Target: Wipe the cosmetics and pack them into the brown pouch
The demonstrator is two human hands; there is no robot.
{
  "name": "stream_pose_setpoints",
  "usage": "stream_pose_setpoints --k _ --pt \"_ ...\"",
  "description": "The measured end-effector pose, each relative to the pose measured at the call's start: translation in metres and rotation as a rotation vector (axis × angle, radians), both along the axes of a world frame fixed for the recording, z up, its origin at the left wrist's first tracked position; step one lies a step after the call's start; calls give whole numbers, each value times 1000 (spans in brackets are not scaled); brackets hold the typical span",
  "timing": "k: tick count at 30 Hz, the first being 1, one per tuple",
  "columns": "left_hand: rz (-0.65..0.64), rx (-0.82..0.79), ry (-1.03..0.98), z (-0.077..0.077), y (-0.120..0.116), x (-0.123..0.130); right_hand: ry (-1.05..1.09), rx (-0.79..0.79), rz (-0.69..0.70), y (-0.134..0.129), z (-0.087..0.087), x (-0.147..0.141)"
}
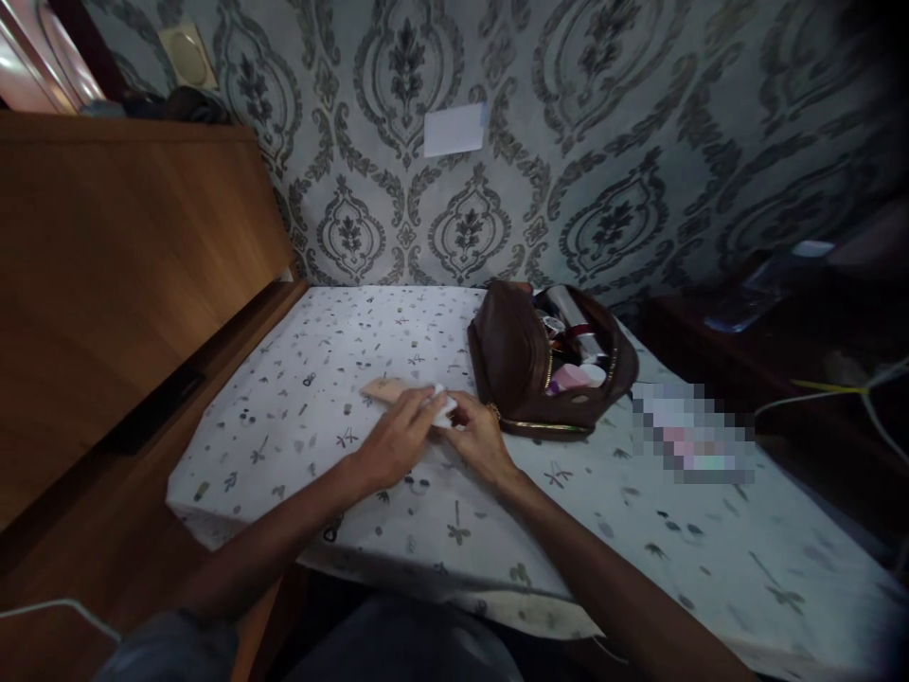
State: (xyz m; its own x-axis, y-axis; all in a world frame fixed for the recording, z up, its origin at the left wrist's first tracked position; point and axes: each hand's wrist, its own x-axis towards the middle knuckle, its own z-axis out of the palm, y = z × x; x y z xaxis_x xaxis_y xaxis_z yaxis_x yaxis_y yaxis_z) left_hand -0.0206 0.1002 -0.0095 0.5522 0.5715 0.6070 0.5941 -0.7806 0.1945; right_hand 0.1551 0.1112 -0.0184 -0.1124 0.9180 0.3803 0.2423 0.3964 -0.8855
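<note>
A peach-coloured tube with a white cap lies tilted just above the cloth, its flat end toward the left. My left hand is closed around the tube near the cap. With bent fingers and thumb, my right hand grips the white cap end from the right. Whether the cap is loose from the tube I cannot tell. Just beyond my right hand stands an open brown zip bag, holding a silver cylinder, a pink item and other small containers.
The table has a white patterned cloth. A blurred-out flat item lies right of the bag. At left is a wooden cabinet. On a dark surface at far right lies a clear bottle. A white card is on the wall behind.
</note>
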Motion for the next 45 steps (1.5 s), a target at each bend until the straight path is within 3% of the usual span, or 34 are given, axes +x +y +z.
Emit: stream_pose_setpoints --k 2,4,9,12,16,20,22,25,30,32,35,41,43,45 --pt "-25 60 53 -1 -2 5 18 -35 -3 -1 3 0" --pt "28 63 83 -5 5 -3 110 -109 17 -1 4 0" --pt "313 -88 92 -18 42 -56 240 -221 29 1 1 1" --pt "367 -146 56 -16 50 -74 221 -218 12 0 3 1" --pt "293 -72 -75 -8 32 -51 291 -263 17 -2 10 0" --pt "55 71 -49 -5 4 -3 342 -297 5 -2 11 -3" --pt "1 113 -14 -6 -2 9 385 -336 7 -2 10 -3" --pt "33 107 20 -10 8 0 467 -436 45 -1 10 -3" --pt "268 -16 -48 -12 44 -50 522 -506 57 -2 12 -2" --pt "308 -29 -75 -11 50 -60 527 -536 101 -4 13 -4" --pt "258 -12 -82 -9 43 -51 555 -596 177 -6 13 -5" --pt "-30 84 -25 -6 4 4 713 -677 180 1 5 -4" --pt "-56 114 -10 -4 3 6 730 -694 186 5 4 -2" --pt "1 109 -54 -1 12 -3 741 -728 214 7 4 0"
